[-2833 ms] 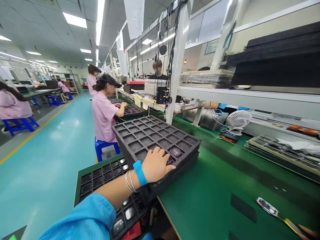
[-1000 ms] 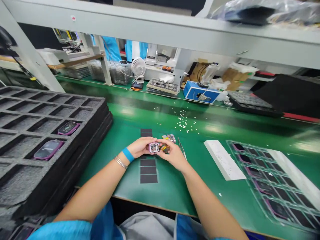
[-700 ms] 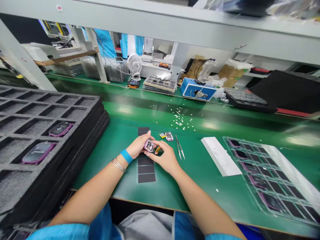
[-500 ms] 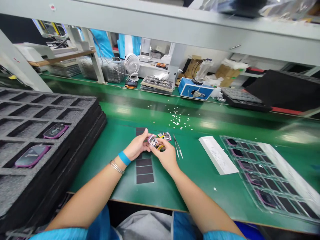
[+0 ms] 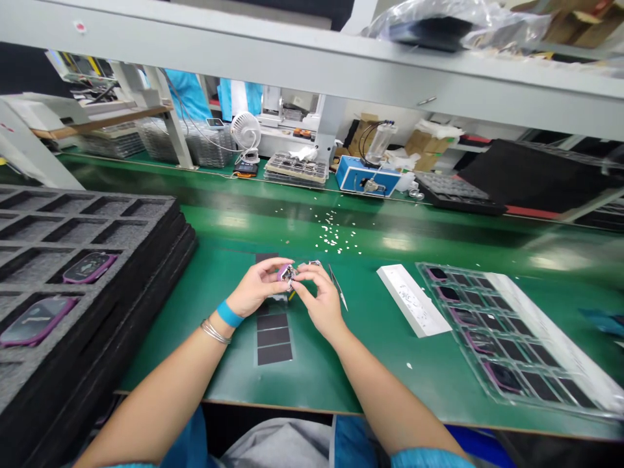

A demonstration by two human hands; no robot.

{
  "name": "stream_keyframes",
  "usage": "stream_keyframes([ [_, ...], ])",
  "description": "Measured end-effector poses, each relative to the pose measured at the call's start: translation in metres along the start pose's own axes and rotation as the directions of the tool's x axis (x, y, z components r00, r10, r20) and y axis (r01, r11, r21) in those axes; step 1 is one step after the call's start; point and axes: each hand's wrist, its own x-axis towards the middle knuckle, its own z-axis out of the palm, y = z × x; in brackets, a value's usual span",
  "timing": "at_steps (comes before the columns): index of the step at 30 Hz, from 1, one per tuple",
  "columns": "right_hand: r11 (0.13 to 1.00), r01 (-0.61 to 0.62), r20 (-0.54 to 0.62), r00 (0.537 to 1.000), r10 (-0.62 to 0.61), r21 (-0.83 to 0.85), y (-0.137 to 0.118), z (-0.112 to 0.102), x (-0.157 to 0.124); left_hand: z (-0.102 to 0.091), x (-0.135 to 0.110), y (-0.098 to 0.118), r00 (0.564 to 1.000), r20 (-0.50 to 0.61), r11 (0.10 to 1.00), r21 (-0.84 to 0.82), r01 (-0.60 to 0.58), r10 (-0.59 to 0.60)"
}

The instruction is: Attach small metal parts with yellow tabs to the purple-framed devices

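Head camera gives me a view down on two bare hands, close together above the green worktop [image 5: 390,370]. The left hand [image 5: 253,287] and the right hand [image 5: 314,302] are both nearly closed, and together they pinch a small purple-framed device [image 5: 287,273] between their fingers, held up in the middle of the two hands. Just under it I see a little yellow piece [image 5: 291,296], partly hidden, and I cannot tell if it touches the device. On the left wrist are a blue wristband [image 5: 229,314] and thin silver bracelets [image 5: 214,332]. Just beside the right hand lie steel tweezers [image 5: 338,292], and below the hands is a row of dark rectangular pads [image 5: 273,338]. Further left stands a stack of grey foam trays [image 5: 97,211], and two more purple-framed devices [image 5: 90,268] sit in separate compartments. On the right are a white strip [image 5: 412,300] and a clear compartment tray [image 5: 461,344]. Beyond the hands, white flecks [image 5: 336,234] are scattered on the worktop, near a blue box [image 5: 365,181] and a desk fan [image 5: 245,130].
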Motion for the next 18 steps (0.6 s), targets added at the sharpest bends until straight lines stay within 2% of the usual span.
stream_keyframes([
  [7,1.000,-0.003,0.014,1.000,0.003,-0.009,-0.0053,0.0014,-0.0016,-0.0068,0.0012,-0.0034,0.999,0.040,0.995,0.103,0.005,-0.009],
  [11,1.000,-0.016,0.007,1.000,0.016,-0.016,-0.0075,0.0018,-0.0019,-0.0069,0.0012,-0.0033,0.999,0.043,0.984,0.176,-0.036,0.029],
  [18,0.999,0.022,0.002,1.000,-0.022,-0.035,-0.0083,0.0022,-0.0024,-0.0040,0.0002,-0.0037,0.998,0.032,0.984,0.165,-0.061,0.056],
])
